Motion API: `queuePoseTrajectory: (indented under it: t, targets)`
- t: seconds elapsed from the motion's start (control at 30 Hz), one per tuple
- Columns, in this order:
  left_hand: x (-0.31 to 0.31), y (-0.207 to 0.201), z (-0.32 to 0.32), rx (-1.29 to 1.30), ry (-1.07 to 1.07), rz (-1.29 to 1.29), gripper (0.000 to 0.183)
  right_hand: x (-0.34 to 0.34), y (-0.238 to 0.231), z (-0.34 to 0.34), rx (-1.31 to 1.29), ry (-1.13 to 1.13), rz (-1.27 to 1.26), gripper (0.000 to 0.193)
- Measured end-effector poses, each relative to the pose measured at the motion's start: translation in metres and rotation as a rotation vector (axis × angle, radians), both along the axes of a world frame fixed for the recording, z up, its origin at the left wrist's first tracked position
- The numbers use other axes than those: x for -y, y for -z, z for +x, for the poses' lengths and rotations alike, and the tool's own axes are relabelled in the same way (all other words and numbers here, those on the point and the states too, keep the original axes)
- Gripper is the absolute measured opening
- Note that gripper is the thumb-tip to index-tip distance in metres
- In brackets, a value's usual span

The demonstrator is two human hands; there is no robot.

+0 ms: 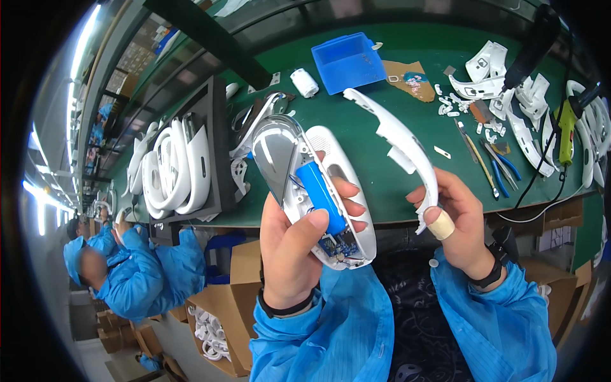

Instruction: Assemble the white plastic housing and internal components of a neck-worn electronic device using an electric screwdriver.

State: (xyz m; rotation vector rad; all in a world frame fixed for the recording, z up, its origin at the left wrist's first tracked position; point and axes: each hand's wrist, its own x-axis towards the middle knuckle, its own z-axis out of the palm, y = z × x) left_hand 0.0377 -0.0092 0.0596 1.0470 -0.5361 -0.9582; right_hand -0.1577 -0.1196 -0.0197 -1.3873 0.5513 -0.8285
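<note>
My left hand [287, 251] is wrapped round an opened white plastic device [364, 239], tilted above the table's near edge. Inside it show a blue cylindrical battery [320, 194], thin wires and a blue circuit board [344, 247] at the lower end. A glossy grey oval cover [273, 153] sits at its upper left, and a rounded white side with small holes runs along its right. Between thumb and fingers, my right hand [461, 223] grips the lower end of a long curved white plastic shell [410, 143]. The shell is apart from the device. A tan wrap covers my right thumb.
On the green table [382, 191] are a blue bin [347, 73], a white cylinder [304, 83], pliers [503, 165], a yellow-green electric screwdriver [565, 134] and white shells [484, 73]. A dark tray [219, 153] holds white curved parts. Another person [130, 274] sits left, beside cardboard boxes [235, 305].
</note>
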Motion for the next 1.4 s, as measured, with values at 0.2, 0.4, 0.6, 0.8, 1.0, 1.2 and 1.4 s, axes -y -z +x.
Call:
queuePoseTrajectory:
  t: [0.2,0.4,0.6,0.8,1.0,1.2,1.4]
  targets:
    - [-0.013,-0.01,0.021,0.123,0.028,0.174,0.069,0.003,0.002,-0.006,-0.02,-0.017,0.035,0.054]
    - [-0.017,-0.026,0.026,0.251,0.111,0.28,0.071,0.001,0.002,-0.008,-0.023,-0.041,0.057,0.054]
    - [-0.013,-0.04,0.023,0.329,0.09,0.327,0.074,0.0,0.005,-0.012,-0.024,-0.072,0.069,0.055]
    - [-0.013,-0.053,0.021,0.278,0.092,0.42,0.071,-0.005,0.009,-0.013,-0.028,-0.122,0.065,0.057]
    - [-0.016,-0.058,0.019,0.253,0.086,0.507,0.071,-0.007,0.005,-0.016,-0.033,-0.138,0.07,0.055]
    - [-0.023,-0.061,0.017,0.247,0.09,0.524,0.073,-0.007,0.008,-0.017,-0.011,-0.128,0.055,0.054]
    - [-0.022,-0.058,0.019,0.227,0.101,0.495,0.074,-0.006,0.009,-0.017,-0.018,-0.145,0.053,0.053]
